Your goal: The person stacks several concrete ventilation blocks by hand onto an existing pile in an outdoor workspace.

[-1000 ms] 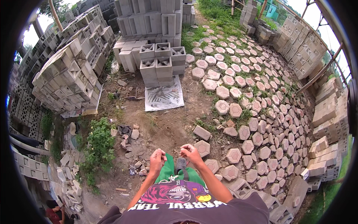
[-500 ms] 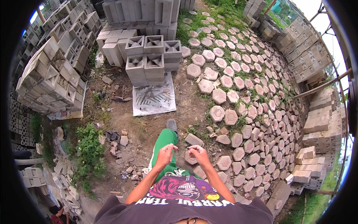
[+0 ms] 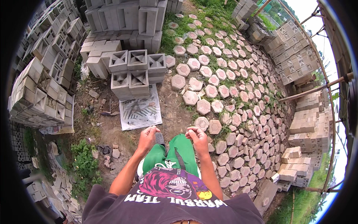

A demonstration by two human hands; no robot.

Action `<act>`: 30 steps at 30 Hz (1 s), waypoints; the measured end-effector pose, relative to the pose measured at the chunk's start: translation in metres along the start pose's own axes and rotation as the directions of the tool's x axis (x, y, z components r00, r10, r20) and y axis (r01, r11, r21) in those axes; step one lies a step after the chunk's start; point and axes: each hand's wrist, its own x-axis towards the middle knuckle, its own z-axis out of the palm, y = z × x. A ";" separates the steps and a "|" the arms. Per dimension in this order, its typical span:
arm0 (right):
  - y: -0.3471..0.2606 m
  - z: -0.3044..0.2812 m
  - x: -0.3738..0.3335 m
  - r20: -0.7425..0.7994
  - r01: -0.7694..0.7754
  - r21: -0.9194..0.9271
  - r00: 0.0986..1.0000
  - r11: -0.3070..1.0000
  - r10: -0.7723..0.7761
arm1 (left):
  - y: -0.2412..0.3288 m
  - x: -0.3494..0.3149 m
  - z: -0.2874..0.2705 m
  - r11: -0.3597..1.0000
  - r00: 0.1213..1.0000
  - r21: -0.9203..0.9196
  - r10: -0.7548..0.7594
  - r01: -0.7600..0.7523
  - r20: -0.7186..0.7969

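Observation:
Both hands are raised in front of my green trousers, apart from each other and touching nothing around them. The fingers of my left hand (image 3: pixel 148 138) are curled in with the tips together, and nothing shows in them. My right hand (image 3: pixel 197 139) is likewise closed, its fingers bent toward the thumb, with no object visible. Just beyond them a white printed sheet (image 3: pixel 142 118) lies on the dirt. At its far end stands a small stack of grey concrete vent blocks (image 3: pixel 130 79), hollow faces toward me.
Hexagonal paving blocks (image 3: pixel 238 119) cover the ground on the right, with grass between several. Taller block stacks stand at the back (image 3: pixel 125 18), at the left (image 3: pixel 39 93) and along the right side (image 3: pixel 307 115). A leafy plant (image 3: pixel 87 160) and rubble (image 3: pixel 112 154) lie at left.
I have stepped forward, so the vent blocks and sheet appear nearer and further left. My hands have risen and moved farther apart, staying closed.

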 end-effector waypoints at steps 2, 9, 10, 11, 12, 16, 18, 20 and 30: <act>0.000 -0.007 0.008 0.000 -0.038 0.035 0.999 0.999 0.038 | 0.006 0.019 0.000 0.997 0.998 0.063 0.055 -0.053 -0.026; 0.008 0.000 0.062 0.108 -0.193 0.026 0.976 0.981 0.190 | 0.036 0.067 0.026 0.991 0.987 -0.061 -0.121 0.115 -0.104; 0.006 0.004 0.074 0.155 -0.217 0.006 0.965 0.976 0.213 | 0.038 0.077 0.028 0.991 0.985 -0.065 -0.120 0.113 -0.121; 0.001 0.008 0.090 0.194 -0.224 -0.008 0.956 0.975 0.221 | 0.039 0.087 0.030 0.969 0.988 -0.212 -0.142 0.126 -0.066; -0.006 0.013 0.109 0.214 -0.227 -0.009 0.951 0.974 0.224 | 0.041 0.096 0.031 0.926 0.988 -0.351 -0.154 0.140 -0.012; -0.041 0.032 0.186 0.393 -0.086 -0.068 0.914 0.994 0.106 | 0.074 0.142 0.032 0.511 0.953 -0.830 0.065 0.223 0.296; -0.066 0.037 0.224 0.437 -0.050 -0.084 0.896 0.995 0.082 | 0.108 0.164 0.043 0.415 0.972 -0.894 0.080 0.167 0.219; -0.089 0.044 0.258 0.461 -0.003 -0.057 0.887 0.998 0.029 | 0.141 0.184 0.049 0.318 0.986 -0.943 0.098 0.099 0.136; -0.128 0.095 0.337 0.552 0.146 0.010 0.824 0.989 -0.127 | 0.194 0.238 0.056 0.018 0.965 -0.990 0.228 -0.137 -0.130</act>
